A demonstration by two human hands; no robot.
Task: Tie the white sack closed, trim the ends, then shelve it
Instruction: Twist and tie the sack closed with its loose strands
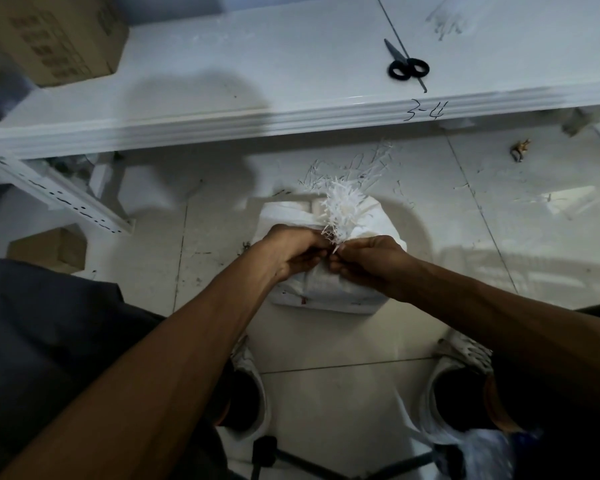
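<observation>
Large brown printed cardboard box (pixel 52 36) at ten o'clock; smaller plain cardboard box (pixel 49 249) at nine; small tan scrap (pixel 520 148) on pale floor tiles (pixel 326 341) at two.

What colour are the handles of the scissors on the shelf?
Black, seen in the head view: the scissors lie on the white shelf.

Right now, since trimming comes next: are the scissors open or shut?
Shut: the scissors lie on the shelf, blades together, handles side by side.

Head-worn view, steeply downward, close above floor (pixel 326 341)
</observation>
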